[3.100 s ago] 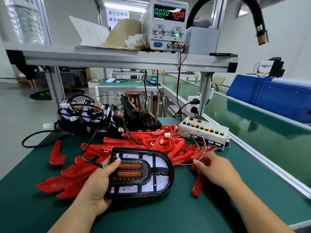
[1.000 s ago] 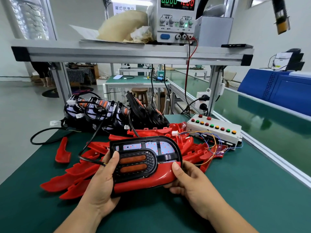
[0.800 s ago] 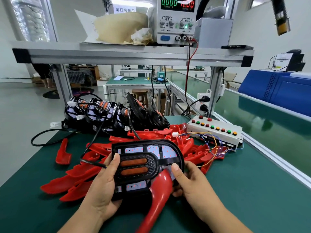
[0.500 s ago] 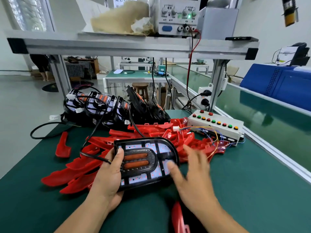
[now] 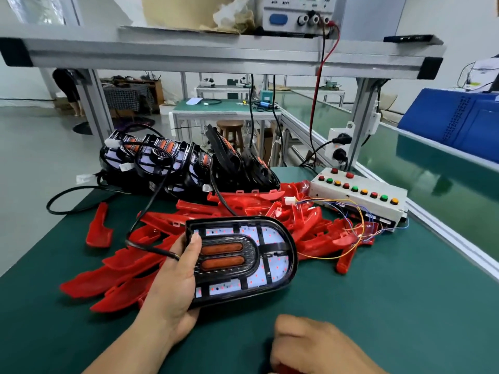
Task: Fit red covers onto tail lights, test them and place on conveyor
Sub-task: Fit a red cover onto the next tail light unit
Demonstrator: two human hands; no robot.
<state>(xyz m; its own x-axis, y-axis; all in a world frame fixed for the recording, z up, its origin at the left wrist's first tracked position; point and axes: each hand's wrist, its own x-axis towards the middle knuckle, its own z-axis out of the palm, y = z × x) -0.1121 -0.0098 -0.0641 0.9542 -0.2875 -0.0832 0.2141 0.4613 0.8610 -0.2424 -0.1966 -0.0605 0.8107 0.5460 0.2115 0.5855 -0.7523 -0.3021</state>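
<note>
Left hand (image 5: 172,282) gripped the tail light (image 5: 243,260) at its flat left end: thumb pressed on the front face near the upper left corner, palm and fingers wrapped behind and under. The light sat tilted up off the green table mat (image 5: 405,306), face toward the camera and rounded end pointing right. Its white board with red dots and its two orange strips were exposed. A black cable (image 5: 151,206) ran from the held end, past the thumb, up toward the stack of other tail lights (image 5: 167,160) at the back left of the table. Right hand (image 5: 310,344) was low at the frame's bottom edge, below and right of the light, well apart from it and not touching it. It was knuckles up with fingers curled under, and I could not tell if it held anything because the underside was hidden. The pile of red covers (image 5: 305,225) lay on the mat directly behind the light, spreading to both sides, with one loose red piece (image 5: 98,228) further left. A white button box (image 5: 359,193) sat right of the pile, its thin coloured wires (image 5: 345,220) trailing over the covers. The conveyor (image 5: 445,190) ran along the table's right side. The power supply (image 5: 297,14) stood on the shelf (image 5: 216,55) above.
</note>
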